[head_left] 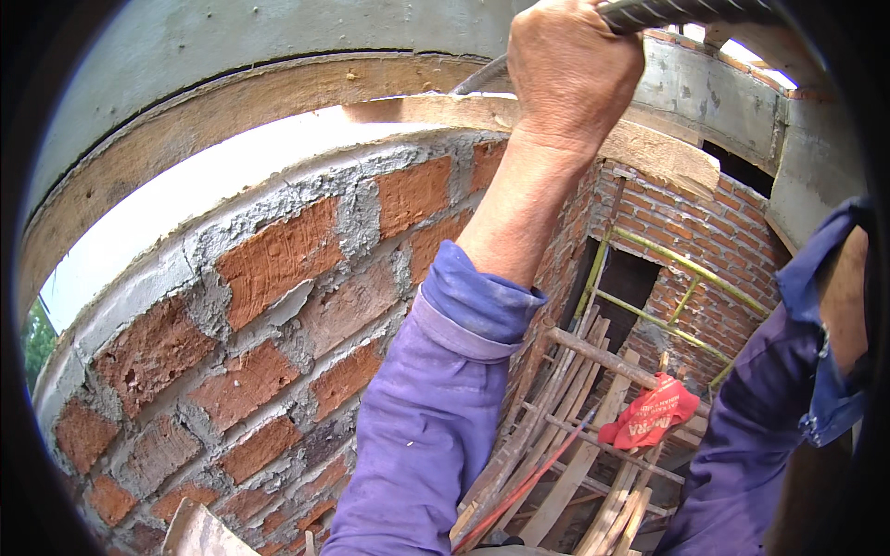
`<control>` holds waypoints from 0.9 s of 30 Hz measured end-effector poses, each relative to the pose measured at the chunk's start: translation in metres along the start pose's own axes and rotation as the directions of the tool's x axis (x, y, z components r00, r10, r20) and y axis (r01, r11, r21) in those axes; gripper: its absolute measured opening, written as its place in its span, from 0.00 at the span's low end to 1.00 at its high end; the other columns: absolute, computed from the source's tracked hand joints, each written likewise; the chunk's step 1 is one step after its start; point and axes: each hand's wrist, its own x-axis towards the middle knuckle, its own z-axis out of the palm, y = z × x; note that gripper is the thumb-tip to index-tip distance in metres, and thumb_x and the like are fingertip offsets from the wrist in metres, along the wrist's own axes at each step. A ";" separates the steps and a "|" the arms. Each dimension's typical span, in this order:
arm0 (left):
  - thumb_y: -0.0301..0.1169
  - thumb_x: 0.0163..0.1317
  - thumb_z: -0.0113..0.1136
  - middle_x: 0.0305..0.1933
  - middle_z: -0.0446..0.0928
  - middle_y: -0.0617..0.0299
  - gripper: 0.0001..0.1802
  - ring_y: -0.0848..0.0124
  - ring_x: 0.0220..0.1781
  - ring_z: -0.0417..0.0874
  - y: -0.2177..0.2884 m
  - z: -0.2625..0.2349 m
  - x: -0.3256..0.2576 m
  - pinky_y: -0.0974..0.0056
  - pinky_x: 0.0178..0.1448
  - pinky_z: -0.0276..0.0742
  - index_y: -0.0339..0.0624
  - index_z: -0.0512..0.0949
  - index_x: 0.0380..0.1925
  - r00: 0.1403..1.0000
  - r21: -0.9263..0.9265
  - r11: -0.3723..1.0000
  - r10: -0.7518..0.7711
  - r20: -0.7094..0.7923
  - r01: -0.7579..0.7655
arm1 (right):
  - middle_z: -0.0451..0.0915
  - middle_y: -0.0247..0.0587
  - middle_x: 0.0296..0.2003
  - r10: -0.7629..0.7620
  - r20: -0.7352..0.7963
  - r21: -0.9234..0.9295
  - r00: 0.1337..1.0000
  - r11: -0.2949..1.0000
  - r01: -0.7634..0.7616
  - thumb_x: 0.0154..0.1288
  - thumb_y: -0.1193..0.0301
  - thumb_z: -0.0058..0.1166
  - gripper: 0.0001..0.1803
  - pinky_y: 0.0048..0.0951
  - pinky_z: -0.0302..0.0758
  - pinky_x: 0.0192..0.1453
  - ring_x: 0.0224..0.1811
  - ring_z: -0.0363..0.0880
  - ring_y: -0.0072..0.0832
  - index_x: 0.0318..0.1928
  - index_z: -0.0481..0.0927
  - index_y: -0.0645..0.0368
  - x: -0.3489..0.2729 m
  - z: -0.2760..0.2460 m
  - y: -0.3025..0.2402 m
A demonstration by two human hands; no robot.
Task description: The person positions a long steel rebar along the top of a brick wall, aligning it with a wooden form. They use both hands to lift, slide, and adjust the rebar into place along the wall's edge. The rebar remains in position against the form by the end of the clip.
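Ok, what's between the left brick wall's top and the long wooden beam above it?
In the head view, a bright gap, with a wooden board toward its right end.

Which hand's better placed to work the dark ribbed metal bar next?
Likely left: the left hand grips the dark ribbed metal bar; the right hand is out of view.
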 end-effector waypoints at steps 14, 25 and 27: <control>0.29 0.42 0.63 0.20 0.79 0.48 0.05 0.51 0.25 0.84 0.079 -0.084 -0.010 0.53 0.33 0.82 0.41 0.78 0.15 0.988 -0.062 0.998 -0.017 0.155 0.027 | 0.69 0.30 0.26 -0.244 0.536 -0.631 0.808 0.521 0.575 0.66 0.65 0.54 0.11 0.34 0.68 0.45 0.29 0.67 0.26 0.28 0.68 0.50 -0.067 0.044 0.094; 0.32 0.43 0.69 0.22 0.70 0.63 0.11 0.61 0.30 0.75 0.066 -0.093 -0.140 0.56 0.43 0.72 0.47 0.73 0.18 0.975 -0.222 0.965 0.172 0.144 -0.137 | 0.63 0.29 0.17 -0.166 0.593 -0.632 0.788 0.509 0.584 0.58 0.63 0.58 0.17 0.39 0.66 0.39 0.20 0.61 0.26 0.18 0.67 0.48 -0.161 0.011 0.118; 0.31 0.44 0.70 0.22 0.68 0.62 0.13 0.60 0.30 0.74 0.069 -0.097 -0.144 0.55 0.43 0.72 0.46 0.71 0.19 0.969 -0.209 0.971 0.153 0.191 -0.112 | 0.64 0.29 0.17 -0.107 0.629 -0.627 0.770 0.516 0.584 0.57 0.62 0.61 0.16 0.40 0.67 0.40 0.21 0.61 0.26 0.18 0.69 0.49 -0.167 0.010 0.115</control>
